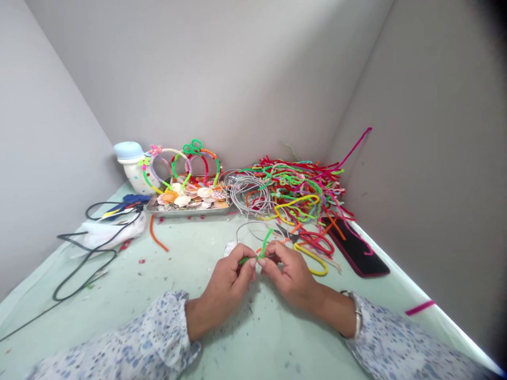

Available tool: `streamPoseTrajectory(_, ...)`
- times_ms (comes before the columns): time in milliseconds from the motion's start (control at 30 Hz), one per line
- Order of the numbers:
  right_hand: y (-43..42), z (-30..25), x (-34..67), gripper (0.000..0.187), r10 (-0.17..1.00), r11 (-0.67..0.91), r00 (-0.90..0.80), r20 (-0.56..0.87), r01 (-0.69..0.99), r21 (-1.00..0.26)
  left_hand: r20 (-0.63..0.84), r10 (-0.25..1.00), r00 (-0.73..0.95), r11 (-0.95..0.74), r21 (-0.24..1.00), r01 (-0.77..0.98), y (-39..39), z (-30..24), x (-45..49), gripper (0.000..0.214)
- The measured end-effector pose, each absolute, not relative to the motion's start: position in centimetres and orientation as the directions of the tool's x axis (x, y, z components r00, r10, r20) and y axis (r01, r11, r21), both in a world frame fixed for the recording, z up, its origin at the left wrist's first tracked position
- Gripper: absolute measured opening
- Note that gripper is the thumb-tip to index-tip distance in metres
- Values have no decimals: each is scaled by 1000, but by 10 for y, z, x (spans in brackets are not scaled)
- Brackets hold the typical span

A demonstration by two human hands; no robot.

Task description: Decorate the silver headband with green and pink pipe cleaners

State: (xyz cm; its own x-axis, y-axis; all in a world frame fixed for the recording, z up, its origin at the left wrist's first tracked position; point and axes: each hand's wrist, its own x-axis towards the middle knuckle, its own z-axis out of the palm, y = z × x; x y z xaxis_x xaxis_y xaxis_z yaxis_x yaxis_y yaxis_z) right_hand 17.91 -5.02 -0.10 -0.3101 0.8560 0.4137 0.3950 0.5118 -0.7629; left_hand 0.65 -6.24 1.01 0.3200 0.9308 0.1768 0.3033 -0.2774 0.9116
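Observation:
Pinched between the fingertips of both hands is a green pipe cleaner (267,240), one end pointing up and a short part showing at the left fingers. My left hand (232,277) is closed on it, thumb against forefinger. Facing it, my right hand (291,272) grips the same piece, the fingertips of both hands nearly touching. Just behind the hands lies a loop of thin grey wire (253,222). Scissors with red and yellow handles (311,258) rest on the table beyond my right hand.
A tangled pile of coloured pipe cleaners (301,182) lies at the back right, beside coiled grey wire (247,195). A metal tray (190,212) holds shells and decorated rings. A black phone (356,250) lies right; a black cable (85,287) and a white container (137,171) are left.

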Motion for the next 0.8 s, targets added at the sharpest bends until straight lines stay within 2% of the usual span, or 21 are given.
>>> streamPoseTrajectory(233, -55, 4, 178, 14, 849, 523, -323, 418, 408, -748, 175, 925, 338, -281, 913, 295, -62, 8, 6, 17)
streamPoseTrajectory(400, -54, 1, 179, 12, 868, 481, -334, 366, 390, -785, 169, 931, 324, -267, 920, 288, -63, 7, 5, 16)
streamPoseTrajectory(567, -51, 0, 179, 11, 855, 502, -343, 388, 365, -784, 155, 935, 320, -245, 934, 261, -62, 6, 5, 17)
streamPoseTrajectory(800, -54, 5, 178, 14, 856, 510, -329, 399, 416, -753, 176, 930, 322, -283, 902, 325, -63, 11, 7, 16)
